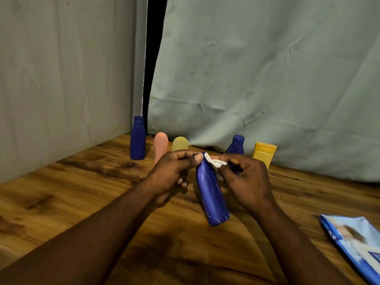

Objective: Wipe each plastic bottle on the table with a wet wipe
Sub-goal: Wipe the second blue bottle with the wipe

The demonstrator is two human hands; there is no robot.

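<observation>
Blue bottle [211, 196] is tilting, left hand [174, 171] gripping its top; right hand [246, 177] is pinching wet wipe [214, 162] there; wetted plastic risks slipping.

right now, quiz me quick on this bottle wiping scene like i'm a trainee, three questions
1. True or false: the wipes pack lies at the person's left.
2. How many bottles stand at the back of the table? A three, B five, C seven.
3. Fill in: the right hand pinches a white ____ against the blue bottle that the left hand holds.
Key: 1 false, it lies at the right. 2 B. 3 wet wipe.
</observation>
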